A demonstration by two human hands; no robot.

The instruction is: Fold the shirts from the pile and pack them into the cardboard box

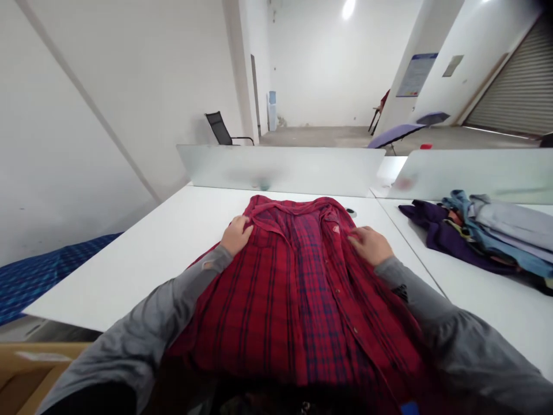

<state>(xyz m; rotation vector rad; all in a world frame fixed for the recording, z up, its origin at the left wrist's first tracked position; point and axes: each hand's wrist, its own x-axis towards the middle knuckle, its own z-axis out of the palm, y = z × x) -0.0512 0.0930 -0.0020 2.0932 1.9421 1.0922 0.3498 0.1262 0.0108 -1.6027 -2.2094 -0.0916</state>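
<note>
Red plaid shirt (268, 282) is on the white table (151, 248), btwn both hands, front open; long axis runs away from the person, collar (294, 207) at far end, lower end nr the body. L hand (237, 235) pinches the shirt's edge at the L shoulder, thumb & fingers abt closed on cloth; R hand (370, 245) does same on the R side, w/ similar small gap. Can't tell how many layers each has. Neither hand's clearly nearer: both touch it, just short of the collar, so most of the shirt lies back twd the person from the grips. Containers: cardboard box (26, 374) low at L, partly in frame, contents can't be made out. Clothes pile (514, 222) sits on the tabletop at R, past the seam, well apart from R hand.
</note>
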